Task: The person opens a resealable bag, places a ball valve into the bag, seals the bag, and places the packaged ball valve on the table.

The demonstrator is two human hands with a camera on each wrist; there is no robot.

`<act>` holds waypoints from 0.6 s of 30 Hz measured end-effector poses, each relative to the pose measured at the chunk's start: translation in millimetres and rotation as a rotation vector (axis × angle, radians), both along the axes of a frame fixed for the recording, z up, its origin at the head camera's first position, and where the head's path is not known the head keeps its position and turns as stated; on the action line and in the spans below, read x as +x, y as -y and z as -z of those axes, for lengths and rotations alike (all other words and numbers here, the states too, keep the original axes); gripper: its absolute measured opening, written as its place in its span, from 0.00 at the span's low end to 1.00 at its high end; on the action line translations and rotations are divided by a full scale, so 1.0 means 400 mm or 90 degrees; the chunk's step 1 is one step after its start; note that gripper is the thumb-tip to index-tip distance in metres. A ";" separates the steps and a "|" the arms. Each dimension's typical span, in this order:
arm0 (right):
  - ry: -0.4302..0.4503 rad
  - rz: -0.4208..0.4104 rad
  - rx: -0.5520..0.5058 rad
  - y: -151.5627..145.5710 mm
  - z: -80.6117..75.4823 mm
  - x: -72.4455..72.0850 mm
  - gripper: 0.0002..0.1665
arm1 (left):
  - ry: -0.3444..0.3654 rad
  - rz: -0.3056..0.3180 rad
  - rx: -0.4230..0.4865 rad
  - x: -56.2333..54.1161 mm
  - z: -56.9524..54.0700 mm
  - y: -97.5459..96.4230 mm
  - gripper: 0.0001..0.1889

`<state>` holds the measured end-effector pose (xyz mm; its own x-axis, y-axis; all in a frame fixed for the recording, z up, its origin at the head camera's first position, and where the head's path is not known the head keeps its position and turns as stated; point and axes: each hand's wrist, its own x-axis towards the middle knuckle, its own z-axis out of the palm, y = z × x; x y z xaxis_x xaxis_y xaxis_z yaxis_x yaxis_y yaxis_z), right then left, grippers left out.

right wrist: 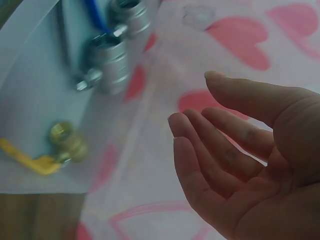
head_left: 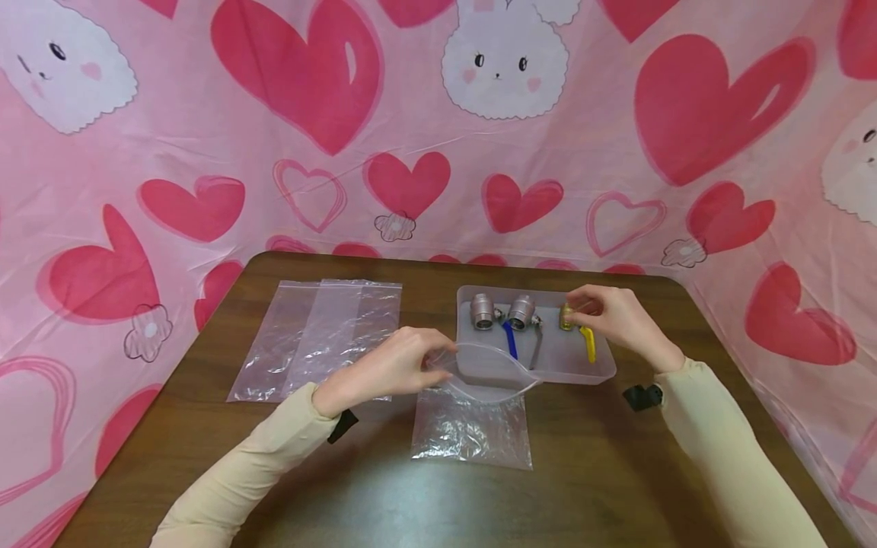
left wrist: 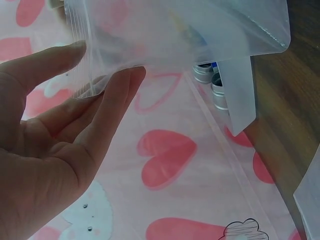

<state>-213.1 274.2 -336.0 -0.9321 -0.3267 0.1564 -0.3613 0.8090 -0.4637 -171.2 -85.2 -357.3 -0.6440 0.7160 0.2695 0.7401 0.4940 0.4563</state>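
Observation:
My left hand (head_left: 397, 364) holds a clear zip bag (head_left: 473, 430) at one side of its mouth, which gapes in an oval. In the left wrist view the thumb is at the zip strip and the fingers lie behind the bag's edge. Over the right end of a translucent plastic tray (head_left: 582, 378) hovers my right hand (head_left: 620, 320), fingers loosely bent and nothing in them. Just below it sits a brass ball valve (right wrist: 70, 142) with a yellow lever (head_left: 588, 344). Two silver ball valves (head_left: 482, 312) lie further left in the tray, one with a blue lever (head_left: 510, 340), one with a grey lever.
Flat zip bags (head_left: 315, 342) overlap on the left side of the brown wooden table (head_left: 356, 495). A pink cloth (head_left: 425, 137) with hearts and rabbits hangs behind the table and at both sides. The held bag's mouth overlaps the tray's front left edge.

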 end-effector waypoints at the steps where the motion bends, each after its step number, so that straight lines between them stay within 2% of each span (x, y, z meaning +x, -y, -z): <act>1: 0.013 0.009 0.002 -0.009 0.007 -0.007 0.18 | -0.001 0.001 0.002 0.000 0.001 0.000 0.18; 7: 0.066 0.040 -0.004 -0.049 0.051 -0.047 0.21 | 0.001 0.004 0.010 -0.002 0.008 -0.002 0.18; 18: 0.116 0.085 0.002 -0.077 0.111 -0.105 0.26 | 0.006 0.001 0.012 0.000 0.012 -0.004 0.17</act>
